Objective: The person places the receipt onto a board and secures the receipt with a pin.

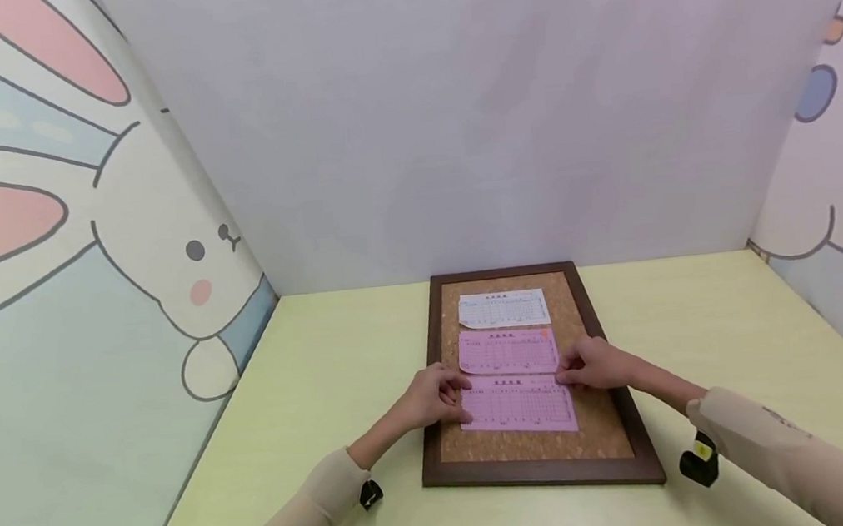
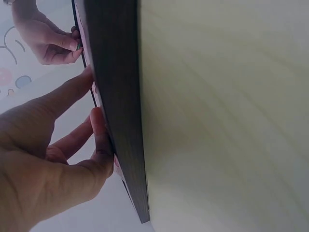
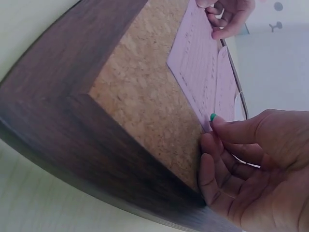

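A cork board (image 1: 605,421) in a dark brown frame lies on the table, with three printed form slips in a column. On the lowest pink slip (image 1: 517,405), my left hand (image 1: 436,395) rests its spread thumb and fingertips along the left edge. My right hand (image 1: 596,363) is at that slip's upper right corner, pinching a small green pushpin (image 3: 213,117); only its green head shows by the thumb. Above lies another pink slip (image 1: 508,352) with an orange pin (image 1: 544,332) at its upper right. The white slip (image 1: 503,310) is topmost, its lower left corner curled.
The pale yellow table (image 1: 353,336) extends around the board. A plain grey wall (image 1: 410,130) stands behind it, and walls with cartoon drawings flank the table. Black straps with small devices hang at both sleeves.
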Demonstrator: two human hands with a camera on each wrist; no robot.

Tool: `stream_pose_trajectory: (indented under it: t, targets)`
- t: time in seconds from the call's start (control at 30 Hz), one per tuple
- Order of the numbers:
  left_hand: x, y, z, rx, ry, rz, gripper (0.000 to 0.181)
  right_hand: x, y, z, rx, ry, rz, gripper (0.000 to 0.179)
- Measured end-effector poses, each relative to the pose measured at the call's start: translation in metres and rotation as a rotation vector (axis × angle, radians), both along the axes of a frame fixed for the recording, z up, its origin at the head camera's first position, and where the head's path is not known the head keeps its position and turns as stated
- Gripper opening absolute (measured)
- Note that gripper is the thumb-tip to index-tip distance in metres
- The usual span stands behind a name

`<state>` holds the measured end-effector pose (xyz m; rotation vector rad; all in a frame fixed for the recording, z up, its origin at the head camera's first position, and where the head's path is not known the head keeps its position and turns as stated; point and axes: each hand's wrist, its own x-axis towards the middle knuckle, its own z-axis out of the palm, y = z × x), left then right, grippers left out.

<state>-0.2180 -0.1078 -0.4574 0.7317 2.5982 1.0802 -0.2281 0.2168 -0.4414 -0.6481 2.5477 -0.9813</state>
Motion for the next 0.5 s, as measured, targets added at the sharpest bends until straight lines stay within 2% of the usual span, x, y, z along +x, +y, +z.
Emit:
stream_pose_trajectory:
  t: [0.2,0.5]
  targets:
    - [-0.0001,-0.0001,0.0016,0.003,-0.001,-0.006,0.038,-0.0028,-0.0012,0.0045,0.025,-0.043,-0.008,0.014]
    - [-0.0023,-0.0015,0.0021,0.021,-0.017,-0.013,0.038,-0.0027,-0.0073,0.0088,0.044,-0.063,-0.092,0.010]
